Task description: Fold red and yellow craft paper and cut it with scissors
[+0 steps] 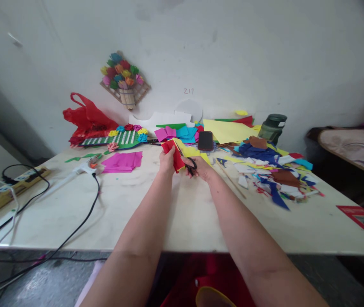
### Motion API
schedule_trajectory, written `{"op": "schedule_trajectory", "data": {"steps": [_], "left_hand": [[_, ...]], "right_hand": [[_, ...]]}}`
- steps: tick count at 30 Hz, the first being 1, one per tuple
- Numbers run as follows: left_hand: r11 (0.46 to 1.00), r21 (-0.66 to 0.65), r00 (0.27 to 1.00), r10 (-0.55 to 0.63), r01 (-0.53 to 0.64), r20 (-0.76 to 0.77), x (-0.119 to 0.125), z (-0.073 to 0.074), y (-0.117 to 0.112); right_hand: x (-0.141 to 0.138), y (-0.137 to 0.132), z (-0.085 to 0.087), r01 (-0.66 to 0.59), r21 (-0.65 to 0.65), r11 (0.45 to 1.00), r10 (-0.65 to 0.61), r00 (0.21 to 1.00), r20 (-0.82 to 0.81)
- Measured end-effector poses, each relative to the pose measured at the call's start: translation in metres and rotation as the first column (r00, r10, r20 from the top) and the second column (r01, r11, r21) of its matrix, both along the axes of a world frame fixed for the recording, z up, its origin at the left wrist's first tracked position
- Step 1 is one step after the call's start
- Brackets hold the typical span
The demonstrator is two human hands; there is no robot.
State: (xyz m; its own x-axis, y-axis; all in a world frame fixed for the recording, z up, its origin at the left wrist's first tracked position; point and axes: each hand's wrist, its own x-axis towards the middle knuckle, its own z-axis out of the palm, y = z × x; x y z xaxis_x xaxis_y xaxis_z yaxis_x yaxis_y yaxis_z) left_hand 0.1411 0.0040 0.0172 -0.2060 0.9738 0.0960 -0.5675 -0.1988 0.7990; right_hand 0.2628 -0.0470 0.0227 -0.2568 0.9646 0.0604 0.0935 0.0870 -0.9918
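Observation:
My left hand [167, 159] is closed on a small stack of red paper [178, 160] with a yellow layer showing along its edge. Black-handled scissors [192, 165] sit in my right hand [201, 167], its fingers at the handles. The scissor blades lie along the right edge of the red paper; I cannot tell whether they are cutting it. Both hands are above the middle of the white table [194, 217]. Behind them lie yellow paper pieces [188, 149] and a dark phone [205, 140].
Magenta sheets [122, 162] and a glue gun [87, 166] with its cord lie left. A heap of paper scraps [278, 170] and a thin wooden stick [231, 179] are right. A green bottle [272, 128] stands behind. A power strip [12, 187] is far left.

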Motion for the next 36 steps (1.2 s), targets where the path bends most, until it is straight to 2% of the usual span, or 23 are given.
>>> {"op": "schedule_trajectory", "data": {"steps": [9, 15, 20, 28, 36], "left_hand": [[0.999, -0.021, 0.997, 0.036, -0.037, -0.063, -0.005, 0.001, -0.001], [1.0, 0.003, 0.997, 0.008, -0.008, -0.074, -0.004, 0.0, -0.001], [1.0, -0.029, 0.997, -0.003, 0.0, -0.081, -0.003, 0.003, -0.003], [0.999, -0.04, 0.994, -0.037, 0.033, -0.103, -0.003, 0.002, -0.003], [0.997, -0.074, 0.993, -0.023, 0.015, -0.112, -0.002, 0.008, -0.008]], "right_hand": [[0.007, -0.005, 0.009, -0.094, -0.047, 0.994, 0.095, 0.995, 0.021], [0.007, -0.002, 0.005, -0.08, -0.078, 0.994, 0.081, 0.997, 0.001], [0.009, -0.002, 0.001, -0.13, -0.071, 0.989, 0.127, 0.991, -0.042], [0.009, 0.0, -0.002, -0.101, -0.086, 0.991, 0.096, 0.993, -0.071], [0.006, 0.002, -0.005, -0.084, -0.077, 0.993, 0.081, 0.996, -0.043]]}}
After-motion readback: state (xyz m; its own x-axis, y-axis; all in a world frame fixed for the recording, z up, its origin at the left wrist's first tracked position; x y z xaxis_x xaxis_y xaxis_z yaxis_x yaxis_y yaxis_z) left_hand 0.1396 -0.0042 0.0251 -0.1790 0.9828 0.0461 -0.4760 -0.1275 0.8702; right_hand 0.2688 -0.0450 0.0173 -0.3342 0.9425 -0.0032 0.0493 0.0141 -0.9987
